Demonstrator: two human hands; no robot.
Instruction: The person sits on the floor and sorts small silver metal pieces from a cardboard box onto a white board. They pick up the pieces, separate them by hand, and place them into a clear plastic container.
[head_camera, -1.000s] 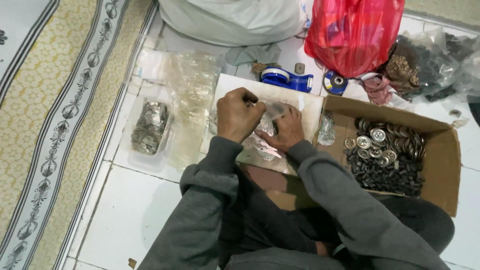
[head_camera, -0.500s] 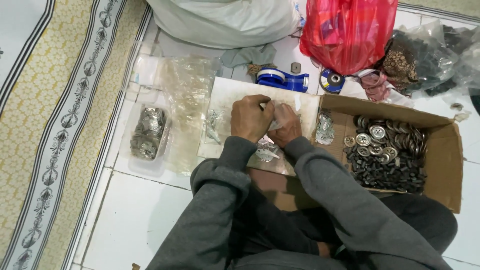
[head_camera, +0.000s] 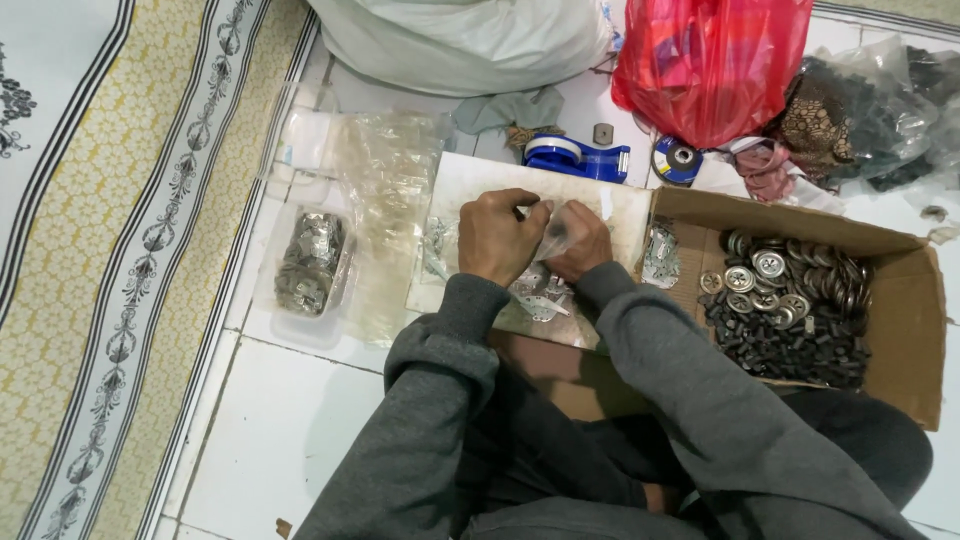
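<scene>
A small clear plastic bag is pinched between the left hand and the right hand, both closed on it with curled fingers, just above a pale flat board that is laid on the white tiled floor. What the bag contains cannot be made out. Small silvery metal parts are seen lying on the board just below the hands, and a filled packet is propped at the board's right edge, touching the wall of an open cardboard box. Round metal washers and dark small parts are held in the box. To the left of the board, a stack of empty clear bags is spread, and beside it a clear tray of metal pieces is placed. Beyond the board, a blue tape dispenser, a red plastic bag and a white sack are seen. A patterned mat is laid along the left side
</scene>
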